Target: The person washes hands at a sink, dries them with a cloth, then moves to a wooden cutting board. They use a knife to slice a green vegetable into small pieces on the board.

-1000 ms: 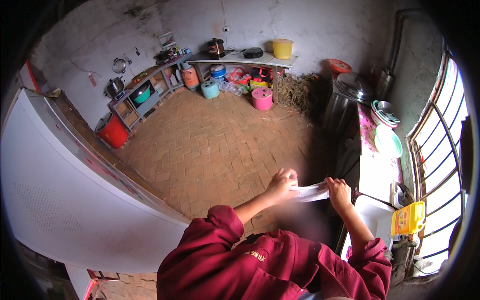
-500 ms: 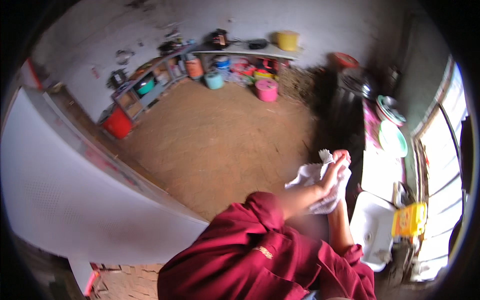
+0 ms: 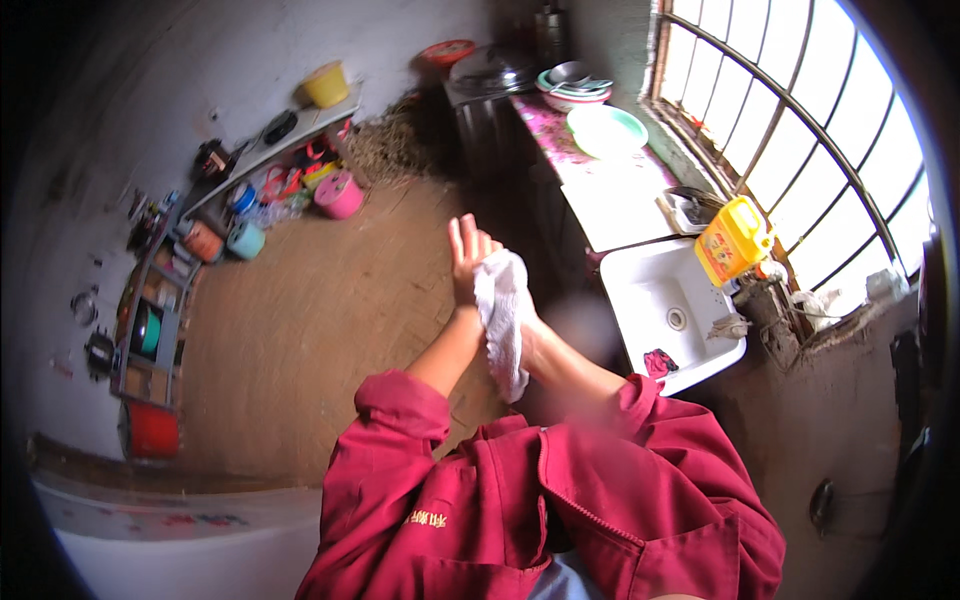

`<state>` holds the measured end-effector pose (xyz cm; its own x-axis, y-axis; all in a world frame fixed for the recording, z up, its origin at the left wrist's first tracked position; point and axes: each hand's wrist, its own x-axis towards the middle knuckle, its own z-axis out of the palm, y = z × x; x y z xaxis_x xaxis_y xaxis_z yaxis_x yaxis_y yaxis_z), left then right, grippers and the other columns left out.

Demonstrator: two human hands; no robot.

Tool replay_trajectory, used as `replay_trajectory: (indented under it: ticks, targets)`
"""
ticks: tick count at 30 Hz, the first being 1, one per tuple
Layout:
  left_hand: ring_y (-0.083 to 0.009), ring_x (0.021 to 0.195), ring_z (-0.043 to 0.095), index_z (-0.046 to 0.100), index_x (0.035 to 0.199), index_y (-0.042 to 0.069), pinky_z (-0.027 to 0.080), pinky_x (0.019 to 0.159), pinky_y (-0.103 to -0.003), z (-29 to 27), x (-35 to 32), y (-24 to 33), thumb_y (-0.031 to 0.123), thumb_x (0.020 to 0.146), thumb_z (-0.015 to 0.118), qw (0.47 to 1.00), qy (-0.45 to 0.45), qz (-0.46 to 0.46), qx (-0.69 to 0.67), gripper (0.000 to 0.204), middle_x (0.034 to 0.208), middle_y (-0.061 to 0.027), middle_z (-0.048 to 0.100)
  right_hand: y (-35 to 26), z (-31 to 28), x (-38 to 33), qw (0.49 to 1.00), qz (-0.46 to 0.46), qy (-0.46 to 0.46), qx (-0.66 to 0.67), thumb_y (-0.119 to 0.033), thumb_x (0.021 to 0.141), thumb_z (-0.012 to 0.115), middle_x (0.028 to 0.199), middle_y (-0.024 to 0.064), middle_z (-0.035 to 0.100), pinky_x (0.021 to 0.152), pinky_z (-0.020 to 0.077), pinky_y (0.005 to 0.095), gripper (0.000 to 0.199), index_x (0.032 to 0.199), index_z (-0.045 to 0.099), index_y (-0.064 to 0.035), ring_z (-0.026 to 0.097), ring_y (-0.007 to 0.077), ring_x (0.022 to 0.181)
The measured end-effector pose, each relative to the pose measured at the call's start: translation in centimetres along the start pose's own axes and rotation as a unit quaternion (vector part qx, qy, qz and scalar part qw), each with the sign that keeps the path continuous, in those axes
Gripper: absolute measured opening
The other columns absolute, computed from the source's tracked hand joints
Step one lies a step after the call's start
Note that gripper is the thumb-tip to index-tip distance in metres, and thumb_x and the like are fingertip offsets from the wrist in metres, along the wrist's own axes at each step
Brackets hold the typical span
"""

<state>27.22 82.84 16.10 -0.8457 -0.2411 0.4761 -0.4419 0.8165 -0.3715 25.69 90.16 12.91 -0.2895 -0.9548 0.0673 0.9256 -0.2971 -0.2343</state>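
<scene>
Brick floor [image 3: 300, 330]: brown, slightly blurred, stretching away beyond the person's arms.
Maroon jacket [image 3: 620, 490]: worn by the person, its sleeves pushed up so that both forearms are bare.
Barred window [image 3: 790, 110]: bright, beyond the counter and the sink.
Counter [image 3: 612, 212]: pale and strongly lit at its near end, with a pink patterned covering toward its far end.
Sink [image 3: 645, 290]: white, rectangular, adjoining the counter's near edge.
White cloth [image 3: 502, 310], place: held up in the air by the person, well to the left of the sink's left edge; it lies between the hands, against the left one and over most of the right one, its lower end hanging toward the jacket front.
White cloth, look: soft, rumpled and long, with a wavy edge on its left side and greyish shading in the folds lower down.
Yellow container [image 3: 735, 243]: beside the sink's far right corner.
Light green bowl [image 3: 608, 132]: along the counter's window-side edge.
Left hand [image 3: 466, 262]: unclenched, fingers stretched upward, touching the cloth's left side.
Right hand [image 3: 529, 318]: mostly hidden by the cloth; whether it grips cannot be told.
Red patterned piece [image 3: 659, 363]: in the sink, by its near left corner.
</scene>
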Motion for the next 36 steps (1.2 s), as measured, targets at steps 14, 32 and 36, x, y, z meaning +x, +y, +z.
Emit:
replay_trajectory:
  ticks: [14, 32, 36]
  targets:
    - [-0.0186, 0.121, 0.037, 0.044, 0.121, 0.009, 0.03, 0.107, -0.038, 1.0, -1.6, 4.5, 0.034, 0.1, 0.045, 0.445, 0.006, -0.137, -0.885, 0.032, 0.126, -0.0077, 0.038, -3.4, 2.5, -1.3, 0.781, -0.251, 0.085, -0.565, -0.039, 0.091, 0.058, 0.096, 0.0127, 0.057, 0.079, 0.0468, 0.0396, 0.036, 0.106, 0.057, -0.0056, 0.057, 0.0289, 0.089]
    - [-0.0242, 0.107, 0.049, 0.045, 0.116, 0.011, 0.036, 0.094, -0.04, -5.8, -1.7, 15.6, 0.036, 0.093, 0.045, 0.68, -0.163, 0.165, -0.695, 0.034, 0.109, -0.0096, 0.052, -13.1, 0.7, -3.1, 0.852, -0.362, 0.227, -0.304, -0.035, 0.092, 0.063, 0.076, 0.0015, 0.054, 0.059, 0.049, 0.0286, 0.03, 0.098, 0.05, -0.0088, 0.055, 0.0115, 0.063]
    - [-0.0255, 0.1, 0.053, 0.052, 0.106, 0.012, 0.04, 0.085, -0.045, -4.4, -0.8, 16.5, 0.039, 0.087, 0.053, 0.632, -0.174, 0.14, -0.742, 0.033, 0.099, -0.0091, 0.057, -14.8, 2.0, -8.9, 0.51, -0.461, 0.255, -0.68, -0.022, 0.088, 0.068, 0.089, 0.0112, 0.06, 0.071, 0.0491, 0.0354, 0.029, 0.106, 0.053, -0.005, 0.061, 0.0235, 0.077]
